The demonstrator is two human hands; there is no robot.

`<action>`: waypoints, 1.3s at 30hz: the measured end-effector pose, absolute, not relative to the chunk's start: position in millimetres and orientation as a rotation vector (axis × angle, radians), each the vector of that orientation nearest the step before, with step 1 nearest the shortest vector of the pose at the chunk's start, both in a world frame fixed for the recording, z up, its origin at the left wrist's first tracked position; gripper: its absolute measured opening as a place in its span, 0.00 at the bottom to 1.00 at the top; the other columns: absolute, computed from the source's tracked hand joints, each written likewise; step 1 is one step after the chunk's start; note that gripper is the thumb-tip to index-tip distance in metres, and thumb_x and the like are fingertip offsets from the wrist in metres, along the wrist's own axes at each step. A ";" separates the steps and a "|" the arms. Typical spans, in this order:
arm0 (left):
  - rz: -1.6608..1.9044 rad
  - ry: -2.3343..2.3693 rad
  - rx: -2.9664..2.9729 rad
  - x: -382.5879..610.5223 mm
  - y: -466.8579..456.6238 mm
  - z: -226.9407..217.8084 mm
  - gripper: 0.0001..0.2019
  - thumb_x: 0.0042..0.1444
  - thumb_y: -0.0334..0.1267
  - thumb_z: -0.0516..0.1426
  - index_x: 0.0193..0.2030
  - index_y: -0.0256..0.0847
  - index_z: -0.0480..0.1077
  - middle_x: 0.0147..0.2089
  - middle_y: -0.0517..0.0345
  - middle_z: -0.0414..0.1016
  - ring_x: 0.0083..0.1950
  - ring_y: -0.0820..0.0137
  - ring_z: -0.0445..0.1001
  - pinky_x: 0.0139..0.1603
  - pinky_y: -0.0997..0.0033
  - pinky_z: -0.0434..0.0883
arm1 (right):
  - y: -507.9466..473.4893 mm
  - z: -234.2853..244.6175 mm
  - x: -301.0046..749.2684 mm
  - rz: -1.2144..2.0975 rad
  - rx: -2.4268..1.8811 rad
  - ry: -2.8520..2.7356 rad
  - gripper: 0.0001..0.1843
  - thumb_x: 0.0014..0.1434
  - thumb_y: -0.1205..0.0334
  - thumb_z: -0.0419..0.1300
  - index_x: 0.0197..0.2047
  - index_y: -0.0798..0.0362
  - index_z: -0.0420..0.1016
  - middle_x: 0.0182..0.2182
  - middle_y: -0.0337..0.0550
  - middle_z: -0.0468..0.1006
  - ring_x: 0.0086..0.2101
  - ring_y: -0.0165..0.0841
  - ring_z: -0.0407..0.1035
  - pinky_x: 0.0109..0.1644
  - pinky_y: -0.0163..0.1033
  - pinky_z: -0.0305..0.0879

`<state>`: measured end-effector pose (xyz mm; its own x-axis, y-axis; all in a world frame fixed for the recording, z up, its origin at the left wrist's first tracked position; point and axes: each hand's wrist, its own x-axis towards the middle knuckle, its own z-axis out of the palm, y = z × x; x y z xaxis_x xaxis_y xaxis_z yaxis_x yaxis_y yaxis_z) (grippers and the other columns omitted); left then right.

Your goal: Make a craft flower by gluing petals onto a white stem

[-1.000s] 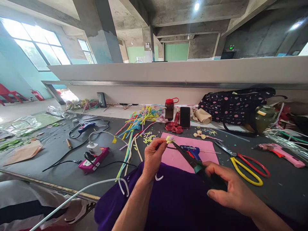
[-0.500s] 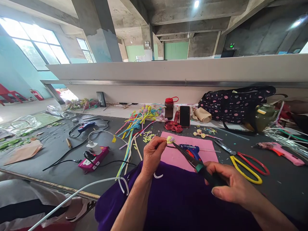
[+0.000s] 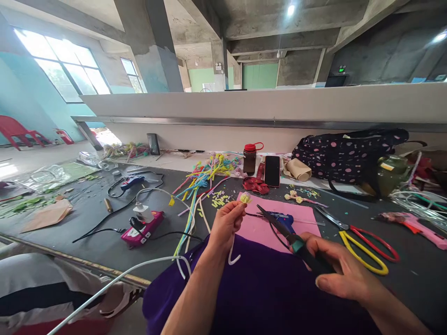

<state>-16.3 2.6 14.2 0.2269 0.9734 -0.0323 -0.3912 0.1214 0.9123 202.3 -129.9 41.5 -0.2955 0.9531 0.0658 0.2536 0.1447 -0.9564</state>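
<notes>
My left hand (image 3: pixel 225 224) pinches a white pipe-cleaner stem topped with a small yellow and lilac fuzzy bud (image 3: pixel 245 198), held upright above the pink sheet (image 3: pixel 258 228). The stem's hooked white end (image 3: pixel 233 253) hangs below the hand. My right hand (image 3: pixel 344 271) is closed round the dark green handle of long-nose pliers (image 3: pixel 279 227), whose black jaws point up-left and stop a short way right of the bud. Both hands hover over purple cloth (image 3: pixel 258 288) on my lap.
A blue glue gun (image 3: pixel 282 217) lies on the pink sheet. Red and yellow scissors (image 3: pixel 363 237), a pink glue gun (image 3: pixel 412 222), a spotted bag (image 3: pixel 345 153), a phone (image 3: pixel 272 170), a red-capped bottle (image 3: pixel 250 158), coloured pipe cleaners (image 3: pixel 202 179) and a pink power strip (image 3: pixel 141 228) with cables crowd the dark table.
The pliers' jaws have drawn back slightly to the right, leaving a gap from the bud. My left hand still holds the stem; the view has shifted a little.
</notes>
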 end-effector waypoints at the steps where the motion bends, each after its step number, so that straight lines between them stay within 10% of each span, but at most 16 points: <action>1: 1.135 0.763 0.907 -17.4 3.1 14.6 0.12 0.43 0.41 0.63 0.28 0.35 0.68 0.22 0.65 0.64 0.16 0.86 0.50 0.15 0.82 0.40 | -130.1 41.1 202.9 1.190 -1.172 -1.684 0.11 0.46 0.58 0.58 0.28 0.51 0.59 0.31 0.38 0.60 0.32 0.33 0.54 0.34 0.36 0.51; 23: 1.014 0.628 0.848 -17.4 0.4 14.6 0.10 0.43 0.37 0.63 0.27 0.34 0.67 0.20 0.66 0.63 0.14 0.87 0.51 0.13 0.84 0.43 | -131.4 37.2 198.2 0.995 -1.304 -1.786 0.09 0.44 0.65 0.59 0.28 0.50 0.60 0.35 0.40 0.66 0.44 0.41 0.60 0.35 0.34 0.57; 39: 1.043 0.640 0.893 -16.2 -3.2 16.8 0.09 0.44 0.36 0.63 0.24 0.34 0.67 0.18 0.66 0.61 0.14 0.87 0.48 0.13 0.83 0.42 | -131.5 41.4 195.1 1.002 -1.328 -1.789 0.09 0.45 0.64 0.57 0.28 0.51 0.58 0.35 0.39 0.64 0.34 0.33 0.60 0.32 0.33 0.55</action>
